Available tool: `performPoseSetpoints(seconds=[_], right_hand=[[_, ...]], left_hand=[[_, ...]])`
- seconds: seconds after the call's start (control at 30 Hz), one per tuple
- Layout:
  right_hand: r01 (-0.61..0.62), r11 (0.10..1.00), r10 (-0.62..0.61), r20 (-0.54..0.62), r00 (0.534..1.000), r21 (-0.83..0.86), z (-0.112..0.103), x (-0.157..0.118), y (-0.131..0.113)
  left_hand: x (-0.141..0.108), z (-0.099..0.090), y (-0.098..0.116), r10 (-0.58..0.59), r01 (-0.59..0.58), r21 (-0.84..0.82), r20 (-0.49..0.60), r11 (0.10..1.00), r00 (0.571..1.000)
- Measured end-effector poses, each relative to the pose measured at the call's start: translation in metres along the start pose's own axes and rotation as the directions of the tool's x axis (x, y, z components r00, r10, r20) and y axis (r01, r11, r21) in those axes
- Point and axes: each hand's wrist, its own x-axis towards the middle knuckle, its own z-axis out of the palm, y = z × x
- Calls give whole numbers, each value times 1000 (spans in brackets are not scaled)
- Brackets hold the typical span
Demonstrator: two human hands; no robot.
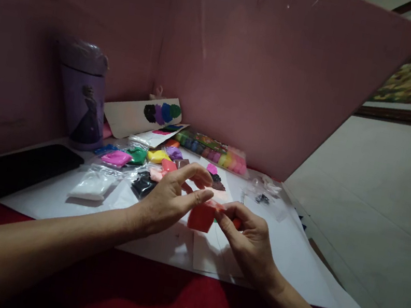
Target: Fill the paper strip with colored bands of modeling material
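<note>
My right hand (250, 235) pinches the upper right corner of a small red-orange packet (201, 217), held above the white paper. A bit of orange material shows between its fingers. My left hand (175, 196) is just left of the packet, fingers curved and apart, its thumb tip near or at the packet's top edge; whether it touches is unclear. Below the packet lies a white card (208, 254) with faint curved lines. Behind the hands, a strip of card bears pink, black and brown patches (217, 179).
Colourful clay packets, among them white (92, 183), pink (116, 158) and yellow (158, 156), lie left. A purple cup (84, 102) and black object (31, 161) stand beyond. A clear tray (214, 150) of colours sits behind. Plastic scraps (263, 198) lie right.
</note>
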Motion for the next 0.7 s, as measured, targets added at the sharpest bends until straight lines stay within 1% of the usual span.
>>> performPoseSetpoints(seconds=[0.1, 0.2, 0.27, 0.4, 0.53, 0.7], right_hand=[[6, 1000, -5, 13, 1000, -10, -1, 0, 0], [3, 1000, -3, 18, 1000, 2, -1, 0, 1], [8, 1000, -8, 18, 1000, 6, -2, 0, 2], [4, 1000, -4, 7, 1000, 2, -2, 0, 3], [0, 1000, 0, -3, 1000, 9, -2, 0, 1], [14, 1000, -14, -13, 1000, 19, -2, 0, 1]], left_hand=[[1, 0, 1, 21, -24, 55, 49, 998, 999], [0, 0, 3, 16, -25, 99, 88, 995, 996], [0, 0, 5, -19, 6, 130, 99, 992, 995], [0, -1, 7, -85, 69, 171, 87, 983, 993], [-1, -2, 9, -147, 121, 205, 114, 971, 983], [0, -2, 7, -161, 140, 156, 137, 978, 977]])
